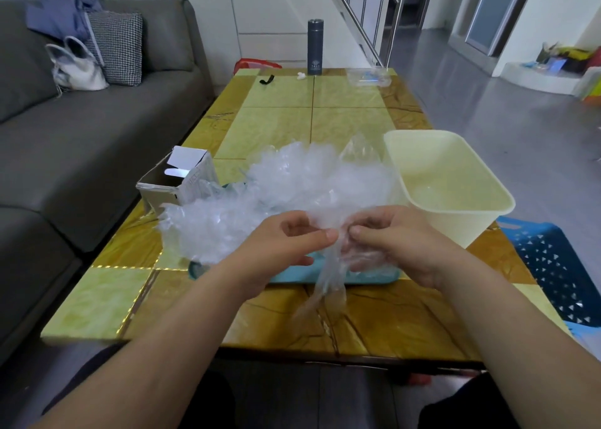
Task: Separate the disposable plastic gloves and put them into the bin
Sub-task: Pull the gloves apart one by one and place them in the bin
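Yellow tiled worktop carries it all: left hand and right hand both pinch a clear glove hanging before the heaped pile, cream bin just beside at right. Clinging film could drag extras along or tear. Whether one layer or several is pinched is unclear.

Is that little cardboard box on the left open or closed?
Open: the cardboard box has its top flap standing up, and its dark inside shows.

One head-worn, wide-angle view.
It looks forward and down along the table from its near end, close in, sofa at left.
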Demonstrator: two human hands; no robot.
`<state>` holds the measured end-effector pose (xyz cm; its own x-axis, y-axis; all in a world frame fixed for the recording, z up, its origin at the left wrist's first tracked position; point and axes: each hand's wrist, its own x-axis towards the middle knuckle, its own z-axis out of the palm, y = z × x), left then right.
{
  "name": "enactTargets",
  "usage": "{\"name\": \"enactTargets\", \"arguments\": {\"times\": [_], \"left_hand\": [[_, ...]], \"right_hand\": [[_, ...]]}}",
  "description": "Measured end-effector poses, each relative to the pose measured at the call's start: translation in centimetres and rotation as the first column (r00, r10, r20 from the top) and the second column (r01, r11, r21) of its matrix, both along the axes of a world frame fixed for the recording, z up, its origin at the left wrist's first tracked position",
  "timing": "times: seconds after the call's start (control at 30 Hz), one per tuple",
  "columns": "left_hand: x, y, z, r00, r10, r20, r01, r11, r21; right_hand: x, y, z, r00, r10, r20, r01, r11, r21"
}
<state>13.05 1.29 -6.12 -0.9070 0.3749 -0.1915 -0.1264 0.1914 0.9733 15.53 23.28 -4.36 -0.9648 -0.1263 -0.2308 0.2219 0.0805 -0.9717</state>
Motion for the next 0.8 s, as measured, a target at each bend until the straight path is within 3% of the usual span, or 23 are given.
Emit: {"name": "enactTargets", "arguments": {"times": [0.1,0.23,0.3,0.4,0.67,0.8], "left_hand": [[0.5,1.1,-0.1,0.997,0.034,-0.070,-0.035,0.999,-0.010],[1.3,2.6,0.0,0.989,0.072,-0.132,-0.079,0.996,-0.051],[1.5,3.4,0.2,0.980,0.089,-0.179,-0.103,0.992,-0.068],[1.4,4.5,-0.2,0.955,0.014,-0.295,-0.086,0.969,-0.231],[-0.5,2.1,-0.2,0.998,0.027,0.062,-0.035,0.991,0.132],[-0.8,-0.4,-0.3,0.997,-0.015,0.070,0.017,1.000,-0.022]], "right_hand": [[0.5,0.7,0.1,1.000,-0.002,-0.014,0.003,0.999,0.048],[1.5,2.2,0.4,0.997,0.037,-0.067,-0.016,0.954,0.299],[2.2,2.7,0.6,0.996,0.081,-0.032,-0.069,0.957,0.283],[2.7,3.4,1.0,0.993,0.116,-0.031,-0.105,0.963,0.248],[2.5,4.2,0.8,0.995,0.067,0.069,-0.081,0.972,0.223],[1.9,4.0,0.7,0.994,-0.097,0.059,0.096,0.995,0.019]]}}
